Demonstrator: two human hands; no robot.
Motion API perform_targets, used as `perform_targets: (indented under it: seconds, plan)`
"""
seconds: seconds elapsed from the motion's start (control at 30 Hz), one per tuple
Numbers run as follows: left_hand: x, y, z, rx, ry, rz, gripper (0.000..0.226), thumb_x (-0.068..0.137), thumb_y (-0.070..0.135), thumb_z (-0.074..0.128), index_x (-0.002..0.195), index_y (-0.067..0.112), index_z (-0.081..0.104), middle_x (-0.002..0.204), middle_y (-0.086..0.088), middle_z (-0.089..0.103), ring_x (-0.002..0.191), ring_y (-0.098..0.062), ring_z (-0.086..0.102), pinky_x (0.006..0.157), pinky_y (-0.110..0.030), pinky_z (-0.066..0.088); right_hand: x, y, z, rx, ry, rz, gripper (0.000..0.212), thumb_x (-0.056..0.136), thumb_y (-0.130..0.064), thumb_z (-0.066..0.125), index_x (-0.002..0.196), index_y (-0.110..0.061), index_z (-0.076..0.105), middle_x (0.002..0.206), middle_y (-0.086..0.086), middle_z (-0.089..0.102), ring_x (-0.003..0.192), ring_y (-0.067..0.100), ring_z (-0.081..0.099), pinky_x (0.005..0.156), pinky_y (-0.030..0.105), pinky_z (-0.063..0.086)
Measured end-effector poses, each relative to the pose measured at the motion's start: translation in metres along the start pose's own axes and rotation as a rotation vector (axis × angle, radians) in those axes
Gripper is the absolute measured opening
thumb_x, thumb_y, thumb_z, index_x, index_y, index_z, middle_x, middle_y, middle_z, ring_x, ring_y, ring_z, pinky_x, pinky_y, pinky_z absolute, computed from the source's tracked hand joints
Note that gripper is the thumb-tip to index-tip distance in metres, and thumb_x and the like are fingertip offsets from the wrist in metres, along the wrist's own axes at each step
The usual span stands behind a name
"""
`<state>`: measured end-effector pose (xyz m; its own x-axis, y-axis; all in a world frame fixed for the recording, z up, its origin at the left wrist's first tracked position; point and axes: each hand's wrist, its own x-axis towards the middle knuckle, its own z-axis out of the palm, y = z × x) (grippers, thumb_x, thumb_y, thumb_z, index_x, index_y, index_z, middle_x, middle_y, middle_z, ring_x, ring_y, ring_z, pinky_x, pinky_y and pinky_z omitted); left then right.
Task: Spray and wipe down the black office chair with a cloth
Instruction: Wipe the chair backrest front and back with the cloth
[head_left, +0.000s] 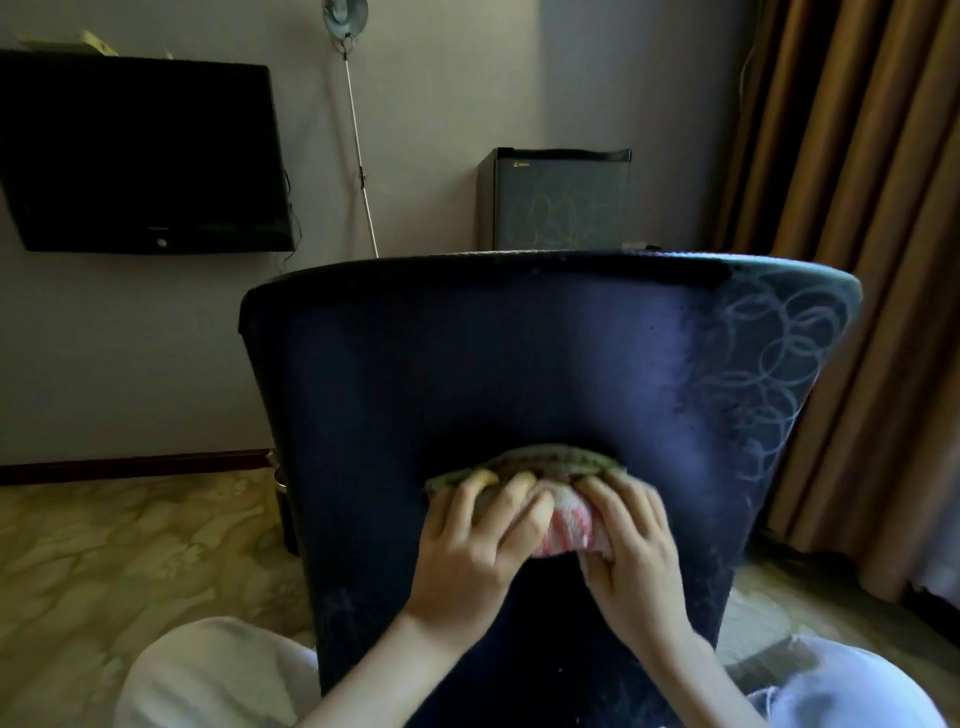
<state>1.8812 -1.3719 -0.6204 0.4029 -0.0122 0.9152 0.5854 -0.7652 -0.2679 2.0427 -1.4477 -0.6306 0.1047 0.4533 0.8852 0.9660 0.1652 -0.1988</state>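
The black office chair (519, 364) is seen from behind, its broad backrest filling the middle of the view. A bunched cloth (550, 470) – olive-green at its upper edge, pink and white lower down – is pressed against the lower middle of that backrest. It is held by both hands side by side. The left hand (478, 545) is laid on the cloth's left part, its fingers spread and bent so that the fingertips dig into the fabric. The right hand (634, 540) is set on the right part, its fingers curved over the bundle and grasping it. A pale swirl pattern is seen on the backrest's right edge.

Behind the chair, a dark television (140, 156) is mounted on the wall at the left, a small fridge (561, 200) is placed against the wall – and brown curtains (857, 208) are hung at the right. The floor is covered by a patterned carpet (130, 545).
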Motion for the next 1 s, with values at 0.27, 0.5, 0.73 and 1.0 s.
perform_targets:
  seconds: [0.27,0.5,0.73,1.0]
  plan:
    - [-0.022,0.017,0.014,-0.005,-0.077,0.023,0.037,0.102,0.012,0.036,0.107,0.027,0.069,0.111,0.004,0.068,0.097,-0.021,0.056,0.074,-0.039,0.052,-0.038,0.012,0.011,0.043,-0.065,0.074,0.059,0.069,0.001,0.067,0.124,-0.016,0.051,0.126,-0.001,0.049,0.113,0.021,0.049,0.105,0.018,0.033]
    - [0.093,0.004,-0.016,-0.028,0.242,-0.012,0.031,0.101,0.009,0.04,0.115,0.022,0.064,0.114,-0.002,0.069,0.099,-0.026,0.057,0.076,-0.041,0.048,0.084,-0.007,-0.057,-0.071,0.159,-0.081,0.06,0.06,0.013,0.067,0.118,0.0,0.061,0.12,0.017,0.057,0.114,0.032,0.049,0.106,0.024,0.03]
    - [0.149,0.022,-0.019,-0.047,0.329,0.016,0.032,0.098,0.003,0.043,0.11,0.018,0.068,0.113,-0.003,0.069,0.097,-0.028,0.066,0.075,-0.039,0.048,0.115,0.01,-0.09,-0.081,0.283,-0.105,0.045,0.075,-0.005,0.062,0.119,0.0,0.058,0.123,0.018,0.055,0.115,0.032,0.049,0.105,0.026,0.031]
    - [0.049,0.04,0.024,-0.069,0.046,0.067,0.036,0.102,0.01,0.038,0.116,0.023,0.069,0.117,0.0,0.068,0.094,-0.025,0.063,0.076,-0.037,0.052,0.017,0.046,-0.038,0.007,0.059,0.064,0.047,0.072,-0.013,0.057,0.119,-0.011,0.056,0.123,0.004,0.052,0.115,0.026,0.049,0.105,0.022,0.031]
